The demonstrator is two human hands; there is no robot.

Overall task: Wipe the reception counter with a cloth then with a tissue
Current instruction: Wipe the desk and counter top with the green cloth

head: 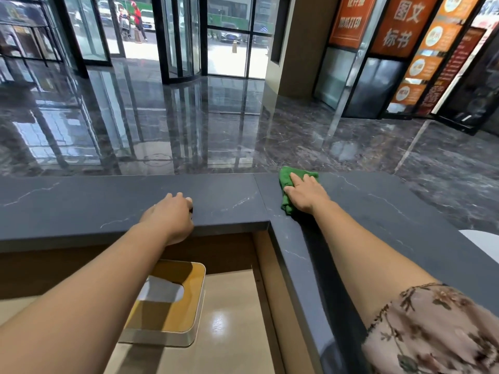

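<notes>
Our right hand (303, 194) flat on green cloth (285, 177), pressing it to counter (81, 206). Our left hand (170, 215) at counter edge, fingers bent; grip unclear.

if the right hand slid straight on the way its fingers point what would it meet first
Nothing solid, it seems: the right hand lies flat on the green cloth, fingers aimed at the far edge of the counter, then only air over the lobby floor.
</notes>
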